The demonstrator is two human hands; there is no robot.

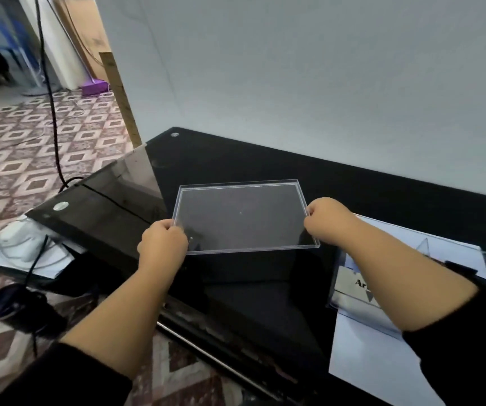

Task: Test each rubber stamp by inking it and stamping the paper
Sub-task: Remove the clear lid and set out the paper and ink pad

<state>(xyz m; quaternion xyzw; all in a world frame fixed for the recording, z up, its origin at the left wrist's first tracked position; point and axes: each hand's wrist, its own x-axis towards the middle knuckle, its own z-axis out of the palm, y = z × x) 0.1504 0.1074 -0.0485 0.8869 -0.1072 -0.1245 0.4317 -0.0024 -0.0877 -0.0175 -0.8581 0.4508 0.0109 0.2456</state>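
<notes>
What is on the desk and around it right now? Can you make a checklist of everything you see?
Surface: black glossy desk against a pale wall.
Job's things: white paper at the right edge of the desk; no stamps or ink pad seen.
Clutter: clear lid held above the desk; clear box with a printed label resting on the paper; tinted glass panel on the left.
Hands: left hand grips the lid's left edge; right hand pinches its right edge.
Cables: black cable hanging down to the floor; a thinner one lower down.
Surroundings: patterned floor tiles, purple object, wooden strip.
</notes>
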